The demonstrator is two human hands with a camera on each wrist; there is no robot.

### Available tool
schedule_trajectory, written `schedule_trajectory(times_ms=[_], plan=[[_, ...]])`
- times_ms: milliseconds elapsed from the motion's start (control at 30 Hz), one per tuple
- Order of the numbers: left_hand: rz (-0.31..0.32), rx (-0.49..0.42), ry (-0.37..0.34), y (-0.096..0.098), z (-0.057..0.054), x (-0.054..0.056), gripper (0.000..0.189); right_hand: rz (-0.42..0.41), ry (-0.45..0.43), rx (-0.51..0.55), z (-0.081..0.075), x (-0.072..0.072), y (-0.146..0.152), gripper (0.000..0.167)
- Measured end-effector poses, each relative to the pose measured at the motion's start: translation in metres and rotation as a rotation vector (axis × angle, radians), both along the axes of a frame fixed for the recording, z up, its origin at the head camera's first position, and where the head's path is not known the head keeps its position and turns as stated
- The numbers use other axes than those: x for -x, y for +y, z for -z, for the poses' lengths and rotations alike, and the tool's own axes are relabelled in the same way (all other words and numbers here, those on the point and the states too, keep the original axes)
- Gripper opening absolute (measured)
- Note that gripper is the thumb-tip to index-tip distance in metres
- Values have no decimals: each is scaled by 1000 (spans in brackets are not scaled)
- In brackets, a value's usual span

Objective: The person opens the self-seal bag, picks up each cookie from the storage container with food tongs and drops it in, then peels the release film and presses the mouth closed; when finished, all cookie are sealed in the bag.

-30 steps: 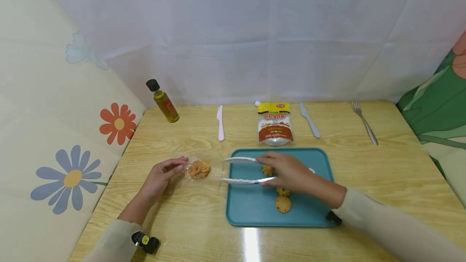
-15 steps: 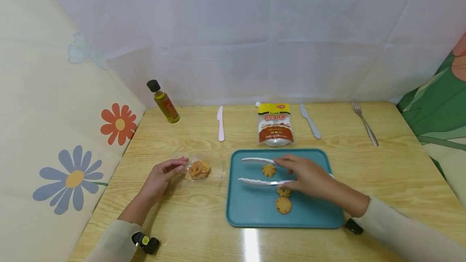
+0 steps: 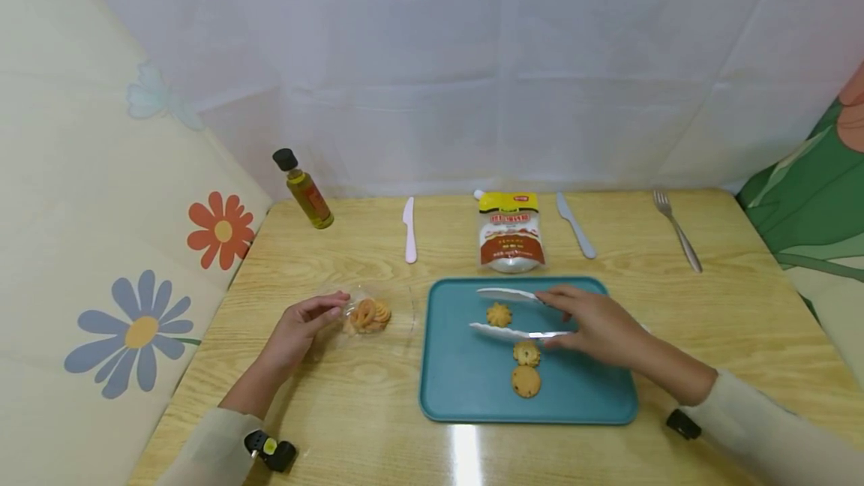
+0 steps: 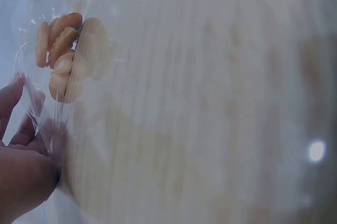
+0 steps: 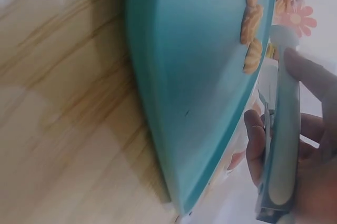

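My left hand (image 3: 307, 327) holds the left end of a clear plastic bag (image 3: 403, 312) with several cookies (image 3: 367, 314) inside. In the left wrist view, fingers (image 4: 13, 129) grip the film below the cookies. White-tipped tongs (image 3: 505, 295) lie across my right hand (image 3: 597, 325), thumb and fingers on their two arms. Their spread tips reach left over the blue tray (image 3: 466, 388), nothing gripped between them. Between the arms, seen from above, a flower-shaped cookie (image 3: 499, 314) sits on the tray. A ring-shaped cookie (image 3: 526, 354) and a round one (image 3: 526, 381) lie below it.
At the back stand an oil bottle (image 3: 309, 197) and a yellow-and-brown pouch (image 3: 511, 235). A pink knife (image 3: 409, 231), a grey knife (image 3: 575, 225) and a fork (image 3: 677, 231) lie along the far side of the table (image 3: 364, 411). Behind hangs a white curtain (image 3: 405, 81).
My right hand has drawn the tongs rightward, from the bag's mouth to over the tray. The flower-shaped cookie shows more fully. My left hand and the bag have stayed put.
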State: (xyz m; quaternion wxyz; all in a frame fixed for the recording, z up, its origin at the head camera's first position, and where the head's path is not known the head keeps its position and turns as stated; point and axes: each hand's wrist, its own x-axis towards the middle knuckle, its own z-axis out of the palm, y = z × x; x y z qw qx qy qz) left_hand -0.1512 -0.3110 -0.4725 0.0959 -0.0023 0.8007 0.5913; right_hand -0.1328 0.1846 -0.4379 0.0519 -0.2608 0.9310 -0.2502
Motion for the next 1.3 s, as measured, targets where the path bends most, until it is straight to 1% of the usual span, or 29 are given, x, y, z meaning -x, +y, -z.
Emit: schedule_trajectory(times_ms=[133, 367, 467, 600, 800, 1133, 1300], plan=[[2, -5, 6, 0, -1, 0, 42, -7, 19, -8, 1, 1, 7, 72], [-1, -11, -7, 1, -4, -2, 39, 6, -19, -40, 1, 2, 13, 68], [-3, -4, -8, 2, -5, -2, 39, 0, -11, -57, 1, 2, 14, 67], [-2, 1, -10, 1, -3, -1, 41, -13, 7, -74, 0, 2, 15, 66], [1, 0, -9, 0, 1, 1, 42, -12, 6, -89, -1, 2, 14, 65], [7, 11, -11, 0, 1, 0, 44, 5, -14, -84, 0, 1, 14, 63], [5, 17, -15, 0, 1, 0, 44, 11, -5, -78, 1, 1, 15, 63]])
